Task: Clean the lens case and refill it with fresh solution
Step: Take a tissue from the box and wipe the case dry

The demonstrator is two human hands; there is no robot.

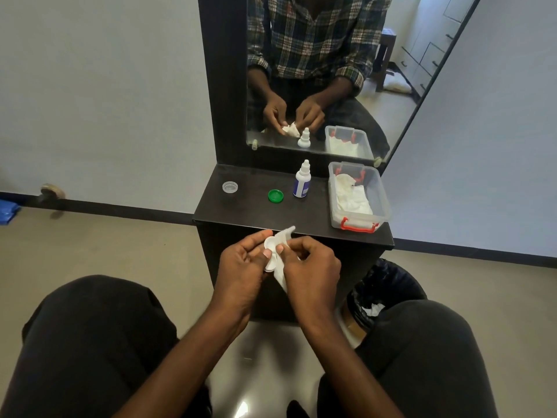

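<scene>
Hands: left hand grips the lens case; right hand pinches a tissue against it, both meeting before the shelf.
Progress: wiping underway; refilling remains, judging by the upright solution bottle.
Case: white, caps off; green cap and clear cap lie apart.

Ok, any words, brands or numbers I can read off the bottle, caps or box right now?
None can be read.
Bottle: blue label, print too small and blurred.
Green cap: no text visible.
Clear cap: no text visible.
Plastic box: no label visible.
Lens case in the hands: no markings visible.
</scene>
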